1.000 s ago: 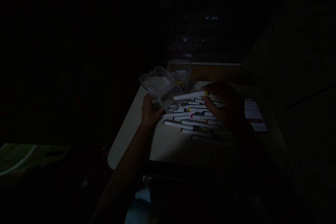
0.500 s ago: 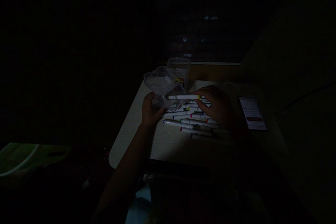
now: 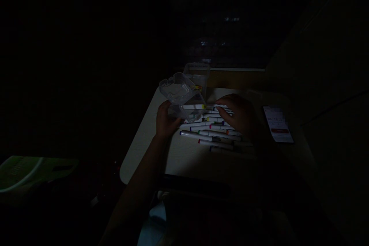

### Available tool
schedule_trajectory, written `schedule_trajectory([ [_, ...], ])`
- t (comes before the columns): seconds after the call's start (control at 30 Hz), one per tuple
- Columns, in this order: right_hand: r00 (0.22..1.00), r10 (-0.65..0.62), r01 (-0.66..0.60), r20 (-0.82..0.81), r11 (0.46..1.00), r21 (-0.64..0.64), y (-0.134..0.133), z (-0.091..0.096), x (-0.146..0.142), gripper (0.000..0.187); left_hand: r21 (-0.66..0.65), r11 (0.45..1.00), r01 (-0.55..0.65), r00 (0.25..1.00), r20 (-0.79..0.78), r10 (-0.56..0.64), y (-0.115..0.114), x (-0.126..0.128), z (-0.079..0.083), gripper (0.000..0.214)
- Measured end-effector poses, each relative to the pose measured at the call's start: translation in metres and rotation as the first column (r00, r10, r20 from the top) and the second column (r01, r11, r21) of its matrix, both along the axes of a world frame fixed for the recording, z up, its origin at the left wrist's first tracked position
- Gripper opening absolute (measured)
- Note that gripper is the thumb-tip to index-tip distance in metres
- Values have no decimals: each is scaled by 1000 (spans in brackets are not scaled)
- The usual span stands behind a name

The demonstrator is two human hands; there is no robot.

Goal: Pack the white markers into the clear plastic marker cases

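Observation:
In the dim light, my left hand (image 3: 165,123) grips a clear plastic box (image 3: 191,117), tilted on its side with its hinged lid (image 3: 177,89) swung open. A white marker with a yellow end (image 3: 194,106) lies inside the box, its yellow end at the mouth. My right hand (image 3: 238,117) is just right of the box, thumb and fingers apart and nothing held. Under and around its fingertips, several white markers with coloured ends lie loose, among them a purple-ended marker (image 3: 196,135) and a red-ended marker (image 3: 216,144).
All this rests on a pale table (image 3: 141,153) with rounded corners. Behind the box stands another clear container (image 3: 197,70) with a yellow label. A lit phone (image 3: 278,125) lies at the right. A green object (image 3: 37,171) is low on the left.
The yellow-ended marker has slid left into the clear box. My right hand has let go of it, and its fingers have parted.

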State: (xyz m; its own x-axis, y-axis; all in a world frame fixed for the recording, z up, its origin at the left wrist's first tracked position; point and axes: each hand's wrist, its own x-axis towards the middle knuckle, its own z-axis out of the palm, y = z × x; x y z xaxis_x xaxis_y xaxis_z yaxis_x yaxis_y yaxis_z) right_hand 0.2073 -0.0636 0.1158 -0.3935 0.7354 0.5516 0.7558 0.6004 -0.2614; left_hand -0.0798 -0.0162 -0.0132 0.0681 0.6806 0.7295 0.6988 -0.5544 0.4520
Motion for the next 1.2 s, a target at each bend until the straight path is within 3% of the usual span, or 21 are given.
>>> schedule_trajectory([
  [0.2, 1000, 3, -3, -7, 997, 82, 3, -1, 7, 16, 12, 1000, 3, 1000, 2, -3, -1, 1, 1, 72],
  [0.4, 999, -13, 15, -36, 998, 62, 7, -3, 17, 16, 3, 1000, 0, 1000, 3, 0, -1, -1, 0, 73],
  [0.63, 993, -88, 100, 80, 982, -161, 23, -26, 47, 28, -4, 1000, -2, 1000, 10, 2, -1, 0, 0, 75],
  [0.87, 954, -99, 203, 282, 906, -371, 42, -57, 58, 32, -5, 1000, 0, 1000, 7, 0, 0, 0, -1, 71],
  [1.2, 958, -10, 148, 285, 872, -467, 52, -77, 63, 34, -26, 1000, -8, 1000, 25, 9, -2, 2, 0, 72],
])
